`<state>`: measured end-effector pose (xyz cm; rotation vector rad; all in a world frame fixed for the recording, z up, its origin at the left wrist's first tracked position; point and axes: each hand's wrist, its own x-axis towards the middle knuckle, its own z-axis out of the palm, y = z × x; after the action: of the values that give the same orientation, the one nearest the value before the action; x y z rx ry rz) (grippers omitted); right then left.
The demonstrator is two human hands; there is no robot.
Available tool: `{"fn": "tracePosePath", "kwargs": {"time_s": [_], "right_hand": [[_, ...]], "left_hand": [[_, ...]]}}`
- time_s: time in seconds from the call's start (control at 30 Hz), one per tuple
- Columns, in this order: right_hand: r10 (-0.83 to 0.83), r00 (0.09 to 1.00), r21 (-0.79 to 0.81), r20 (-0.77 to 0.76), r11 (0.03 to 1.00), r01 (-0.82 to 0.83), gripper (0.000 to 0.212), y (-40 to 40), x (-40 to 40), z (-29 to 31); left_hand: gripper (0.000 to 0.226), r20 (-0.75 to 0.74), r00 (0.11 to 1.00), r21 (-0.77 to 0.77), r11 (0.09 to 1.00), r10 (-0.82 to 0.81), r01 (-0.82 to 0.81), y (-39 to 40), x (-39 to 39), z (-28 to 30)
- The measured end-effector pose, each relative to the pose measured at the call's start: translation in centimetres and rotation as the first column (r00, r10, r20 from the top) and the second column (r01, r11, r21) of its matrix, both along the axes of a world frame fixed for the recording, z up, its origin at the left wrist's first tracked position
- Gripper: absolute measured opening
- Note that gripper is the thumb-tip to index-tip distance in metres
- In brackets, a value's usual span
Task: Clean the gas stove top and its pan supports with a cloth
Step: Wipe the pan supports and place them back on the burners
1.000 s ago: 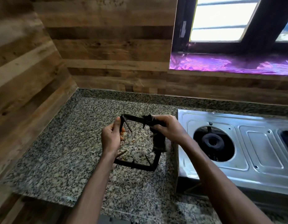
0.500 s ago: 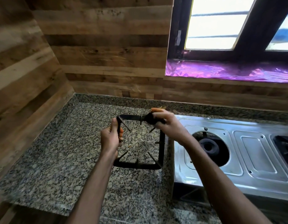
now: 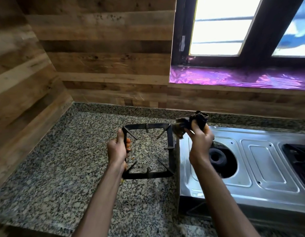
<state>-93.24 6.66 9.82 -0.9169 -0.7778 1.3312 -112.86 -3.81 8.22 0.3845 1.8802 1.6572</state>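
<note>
Grip matters: left hand [image 3: 118,149] clasps the pan support's [image 3: 170,149] left bar, right hand [image 3: 198,139] bunches the cloth [image 3: 191,124] (dark, crumpled); wipe each remaining prong firmly.

Daylight pours through the window [image 3: 220,26], blown out to white, leaving the room dim. The purple sill [image 3: 240,77] and steel stove top [image 3: 261,161] catch glare. Wide-angle distortion bends the edges; detail looks soft.

Both hands [image 3: 118,149] [image 3: 200,142] raised, fingers seemingly curled.
</note>
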Motion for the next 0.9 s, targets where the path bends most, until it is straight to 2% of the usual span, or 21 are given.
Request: {"fn": "tracePosePath", "kwargs": {"time_s": [0.07,0.13,0.17,0.23,0.3,0.4,0.47,0.53,0.6,0.63,0.7,0.77,0.8,0.83,0.9], "right_hand": [[0.159,0.974,0.067,0.164,0.983,-0.172,0.014,-0.4,0.6,-0.7],[0.367,0.844,0.113,0.390,0.891,-0.440,0.020,-1.1,0.3,-1.4],[0.393,0.788,0.133,0.474,0.853,-0.505,0.025,-1.4,-0.1,-1.7],[0.329,0.773,0.164,0.543,0.861,-0.481,0.040,-1.5,-0.8,-2.0],[0.283,0.817,0.147,0.503,0.903,-0.403,0.048,-1.2,-1.0,-2.2],[0.290,0.864,0.087,0.412,0.931,-0.354,0.037,-1.3,-0.5,-2.1],[0.320,0.903,0.041,0.286,0.938,-0.345,0.028,-1.6,-0.1,-2.1],[0.245,0.962,0.020,0.121,0.968,-0.249,0.021,-1.5,1.0,-2.0],[0.149,0.988,0.027,0.046,0.988,-0.150,0.023,-1.2,2.6,-1.7],[0.157,0.985,0.043,0.071,0.986,-0.161,0.021,-1.2,3.2,-1.8],[0.297,0.937,0.062,0.185,0.948,-0.313,0.022,-2.0,3.7,-1.7],[0.472,0.820,0.049,0.324,0.857,-0.513,0.030,-3.1,3.0,-1.9],[0.506,0.771,0.040,0.387,0.826,-0.563,0.030,-3.5,2.5,-2.0],[0.492,0.756,0.028,0.433,0.831,-0.556,0.028,-3.6,2.0,-2.2],[0.421,0.799,-0.008,0.430,0.887,-0.462,0.028,-3.7,1.4,-2.1]], "left_hand": [[0.046,0.011,1.000,-0.007,1.000,0.015,-0.015,0.1,-0.1,0.0],[0.046,0.038,0.999,0.003,1.000,0.013,-0.013,0.6,0.3,0.2],[0.046,0.058,0.998,0.003,1.000,0.009,-0.009,0.8,0.6,0.2],[0.046,0.093,0.996,0.008,1.000,0.006,-0.006,1.3,1.1,0.2],[0.046,0.109,0.994,0.010,1.000,0.016,-0.017,1.6,1.3,0.3],[0.044,0.101,0.995,0.023,0.999,0.021,-0.024,1.7,1.7,0.4],[0.043,0.104,0.994,0.023,0.999,0.028,-0.031,1.6,1.7,0.3],[0.043,0.142,0.989,0.038,0.998,0.038,-0.044,1.6,1.3,0.2],[0.043,0.185,0.980,0.045,0.995,0.074,-0.084,1.6,0.5,0.2],[0.043,0.205,0.974,0.047,0.993,0.092,-0.104,1.6,0.1,0.2],[0.042,0.230,0.967,0.057,0.991,0.105,-0.121,1.7,-0.1,0.3],[0.042,0.242,0.966,0.070,0.991,0.094,-0.114,2.0,0.4,0.4],[0.041,0.239,0.967,0.072,0.992,0.085,-0.105,2.2,0.8,0.5],[0.042,0.233,0.969,0.073,0.993,0.078,-0.097,2.3,1.1,0.5],[0.042,0.233,0.970,0.079,0.992,0.075,-0.096,2.5,1.6,0.6]]}}
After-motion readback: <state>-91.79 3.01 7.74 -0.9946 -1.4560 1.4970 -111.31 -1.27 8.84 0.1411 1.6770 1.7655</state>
